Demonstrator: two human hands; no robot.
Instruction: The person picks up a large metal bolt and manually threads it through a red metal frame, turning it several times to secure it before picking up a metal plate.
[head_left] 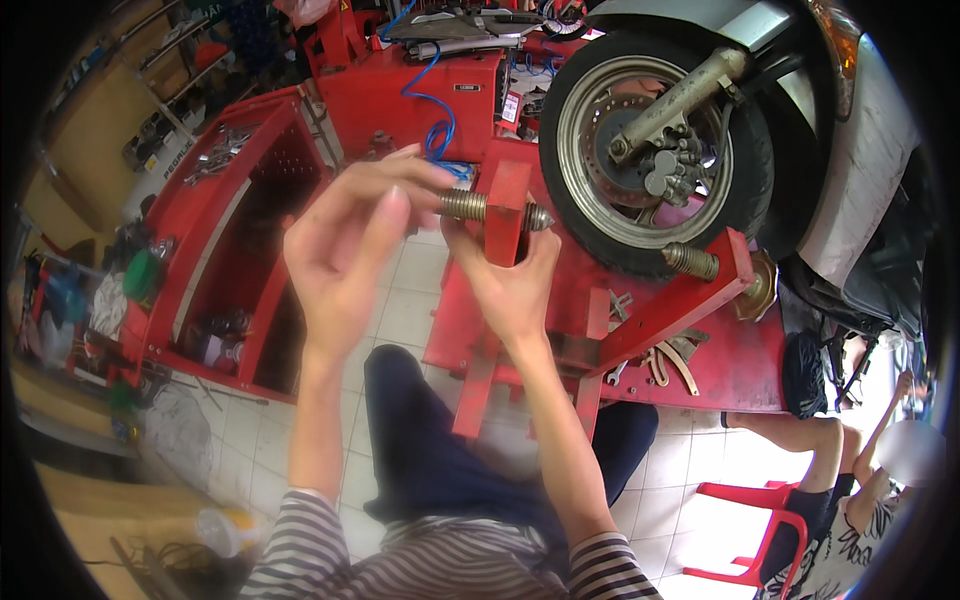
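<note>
A red wheel clamp stands in front of me, with a coarse-threaded screw [463,205] running sideways through its upright jaw [508,195]. My left hand [345,235] is at the screw's left end, slightly blurred, fingers and thumb apart and curved. Whatever sits behind its thumb at that end is hidden. From below, my right hand [512,295] grips the upright, thumb on the left side and fingers on the right, just under the screw's pointed tip [538,218]. To the right, the clamp's other jaw [680,310] carries a second threaded screw [692,260] with a brassy knob [760,290].
A motorcycle's front wheel [655,150] rests on the red lift platform [735,360]. Spanners and a curved metal tool [675,365] lie there. On the left stands a red tool cart [225,230]; a blue hose [440,135] hangs behind. A person sits on a red chair [775,540] at right.
</note>
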